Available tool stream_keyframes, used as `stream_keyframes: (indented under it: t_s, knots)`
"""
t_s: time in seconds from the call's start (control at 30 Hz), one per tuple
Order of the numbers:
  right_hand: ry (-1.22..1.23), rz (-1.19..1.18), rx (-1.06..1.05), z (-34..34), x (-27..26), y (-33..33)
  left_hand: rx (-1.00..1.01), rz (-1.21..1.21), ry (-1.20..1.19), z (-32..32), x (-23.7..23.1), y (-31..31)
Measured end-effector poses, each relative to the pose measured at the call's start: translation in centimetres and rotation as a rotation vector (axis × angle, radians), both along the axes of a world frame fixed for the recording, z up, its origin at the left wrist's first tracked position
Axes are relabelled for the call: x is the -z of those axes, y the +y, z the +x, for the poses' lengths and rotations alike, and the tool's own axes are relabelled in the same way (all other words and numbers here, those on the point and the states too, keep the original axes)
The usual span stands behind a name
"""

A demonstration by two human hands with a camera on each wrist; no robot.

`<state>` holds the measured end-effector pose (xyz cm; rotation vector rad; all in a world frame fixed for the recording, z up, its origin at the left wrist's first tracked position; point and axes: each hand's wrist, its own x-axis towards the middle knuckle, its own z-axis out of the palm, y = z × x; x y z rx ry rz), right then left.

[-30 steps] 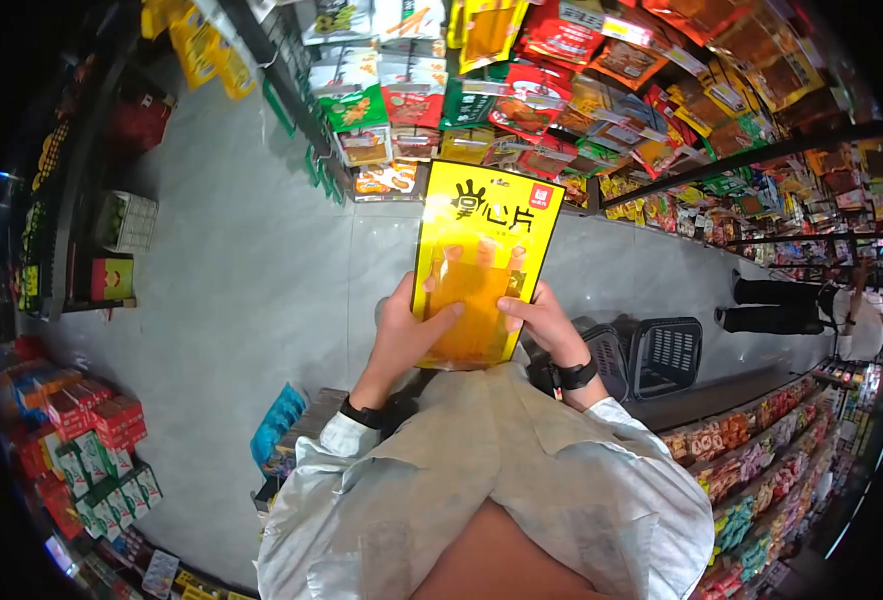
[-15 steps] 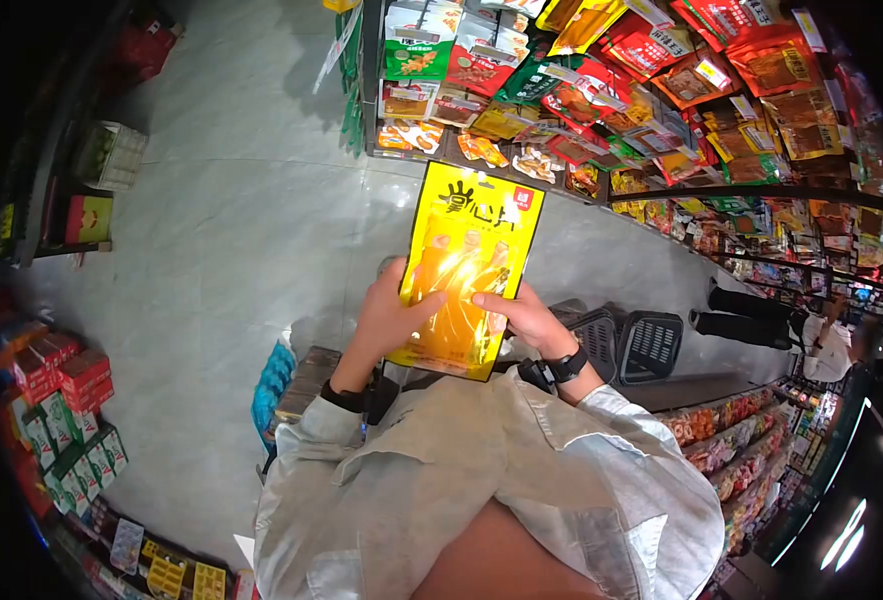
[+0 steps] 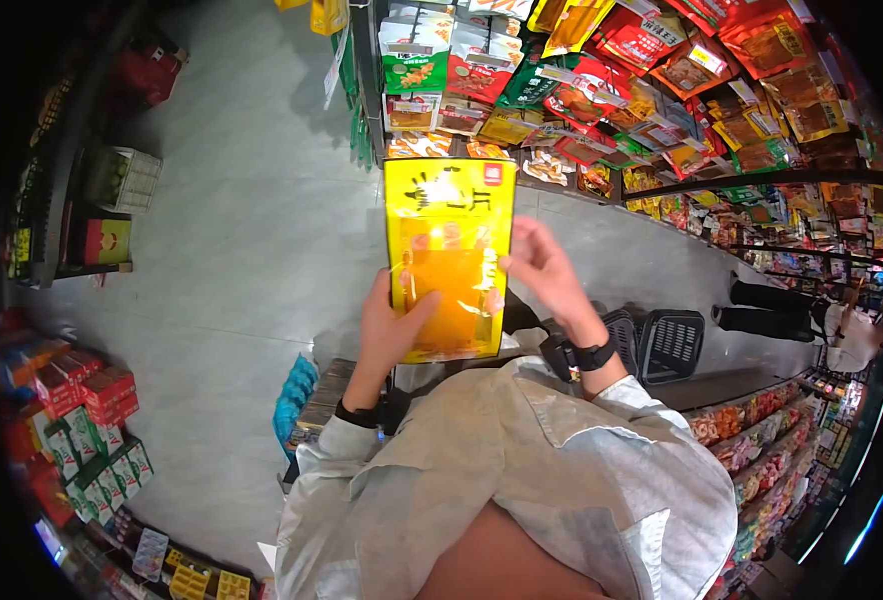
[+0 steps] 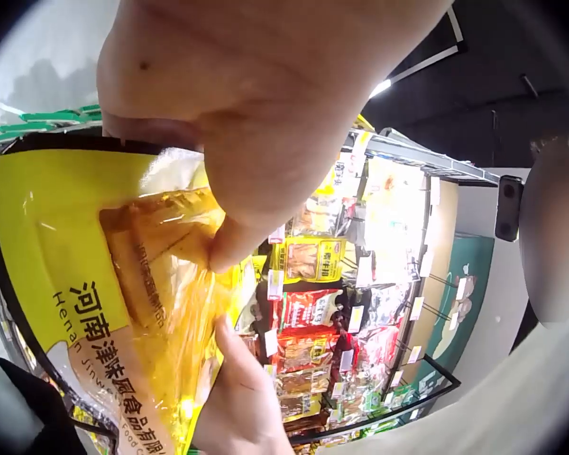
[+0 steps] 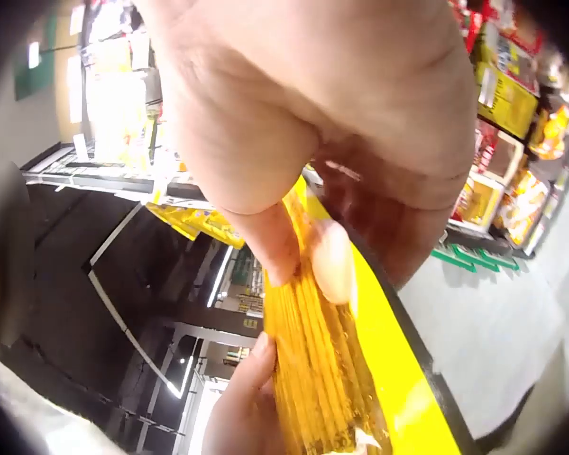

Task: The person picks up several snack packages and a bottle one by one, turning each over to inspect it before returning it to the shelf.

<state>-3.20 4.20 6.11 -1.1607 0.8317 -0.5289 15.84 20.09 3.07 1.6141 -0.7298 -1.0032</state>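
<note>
A flat yellow snack packet (image 3: 450,190), with black lettering and a see-through window over orange slices, is held up in front of the body. My left hand (image 3: 392,325) grips its lower left side, thumb across the window and the other fingers hidden behind. At the right edge is my right hand (image 3: 552,275), its thumb tip against the border. The right wrist view shows the packet (image 5: 313,370) nearly edge-on, pinched between the thumb and a finger of the right hand (image 5: 313,123). Close up in the left wrist view, the left thumb (image 4: 229,245) presses the clear film.
Ahead and to the right, a rack (image 3: 762,180) carries hanging snack packets. Black shopping baskets (image 3: 670,345) stand on the grey floor (image 3: 232,240) at the right, with another person (image 3: 847,330) beyond. Red and green boxes (image 3: 102,440) are stacked at the left.
The right thumb has moved off the packet's front to its right edge, and that hand has shifted outward and up. The packet has turned more upright and moved slightly left.
</note>
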Motion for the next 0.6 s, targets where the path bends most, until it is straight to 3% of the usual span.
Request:
stream_keyframes:
  t_s: [0.07,0.2,0.33,0.4,0.6]
  knots:
    - [-0.094,-0.282,0.046,-1.2,-3.4,-2.3,-0.083,0.000,0.064,-0.4,0.4,-0.2]
    - [-0.530,-0.756,0.035,-4.7,-14.6,-2.7,-0.186,0.008,0.106,-2.3,-0.6,-2.7]
    - [-1.411,-0.798,0.159,-5.9,-22.4,-1.5,-0.205,-0.039,0.039,-6.1,-1.9,-7.2]
    - [-1.589,-0.774,0.146,-8.6,-23.2,-2.6,-0.218,-0.053,0.001,-8.3,-2.5,-9.5]
    - [-1.586,-0.703,0.074,-16.7,-22.2,-6.4,-0.138,-0.053,0.025,-15.6,-2.8,-14.2]
